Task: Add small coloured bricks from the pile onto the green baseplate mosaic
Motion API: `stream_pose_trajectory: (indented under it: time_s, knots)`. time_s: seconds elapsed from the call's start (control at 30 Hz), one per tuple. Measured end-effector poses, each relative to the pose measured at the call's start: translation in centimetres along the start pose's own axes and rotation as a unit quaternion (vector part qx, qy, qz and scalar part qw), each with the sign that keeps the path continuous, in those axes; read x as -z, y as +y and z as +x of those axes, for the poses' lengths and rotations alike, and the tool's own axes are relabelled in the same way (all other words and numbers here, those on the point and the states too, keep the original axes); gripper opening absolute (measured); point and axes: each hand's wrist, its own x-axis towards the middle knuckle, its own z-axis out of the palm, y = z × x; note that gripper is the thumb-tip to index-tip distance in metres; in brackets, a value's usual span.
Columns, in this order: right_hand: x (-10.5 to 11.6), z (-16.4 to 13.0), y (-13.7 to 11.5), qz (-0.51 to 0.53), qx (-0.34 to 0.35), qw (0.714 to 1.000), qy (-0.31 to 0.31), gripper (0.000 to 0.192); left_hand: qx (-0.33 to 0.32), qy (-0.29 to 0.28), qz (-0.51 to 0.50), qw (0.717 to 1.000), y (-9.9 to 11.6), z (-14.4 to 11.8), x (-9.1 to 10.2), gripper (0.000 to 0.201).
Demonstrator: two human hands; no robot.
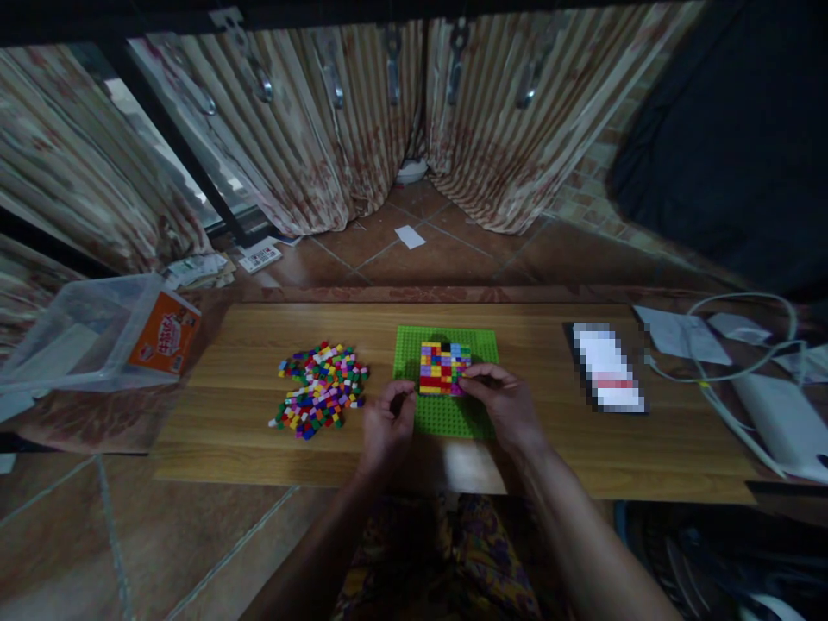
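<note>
A green baseplate (479, 342) lies on a low wooden board (453, 466). On it sits a patch of small coloured bricks (445, 365) in red, yellow, blue and black. My right hand (501, 401) rests at the patch's lower right corner, its fingertips pinching or pressing a small brick there. My left hand (388, 423) is at the baseplate's left edge, fingers curled against it, just beside the patch. Whether the left hand holds a brick is hidden by its fingers. A loose pile of small coloured bricks (320, 388) lies to the left of the baseplate.
A clear plastic tub (84, 332) with an orange label stands at the left. Right of the baseplate lies a flat blurred item (608, 366), then papers, a white cable (730, 362) and a white device (782, 423). Striped curtains (362, 129) hang behind, over a tiled floor.
</note>
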Motion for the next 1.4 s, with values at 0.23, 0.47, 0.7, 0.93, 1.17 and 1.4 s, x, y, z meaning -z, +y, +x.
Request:
stream_pose_trajectory:
  time_s: [0.23,0.47,0.7,0.93,1.17,1.4]
  knots:
    - [-0.3,-0.1,-0.1,0.011,-0.016,1.000,0.014,0.026,-0.009,-0.004,0.063,0.998,-0.3,-0.4,-0.3,0.018]
    - [0.1,-0.1,0.2,0.003,0.001,1.000,-0.004,0.023,-0.024,-0.016,0.078,0.997,0.0,-0.4,-0.2,0.016]
    - [0.8,-1.3,0.5,-0.109,0.106,0.988,0.041,0.027,-0.038,-0.016,0.090,0.995,0.6,-1.7,0.3,0.021]
    - [-2.3,-5.7,-0.1,-0.264,0.225,0.935,-0.070,0.020,-0.028,-0.004,0.064,0.998,1.1,-4.3,2.6,0.020]
    - [-7.5,-7.0,4.1,-0.382,0.282,0.858,-0.198,0.043,-0.036,0.147,0.153,0.977,-0.1,-6.2,8.9,0.027]
    - [-12.3,-4.3,6.4,-0.482,0.375,0.765,-0.204,0.079,-0.054,0.250,0.343,0.904,-1.9,-4.7,13.8,0.042]
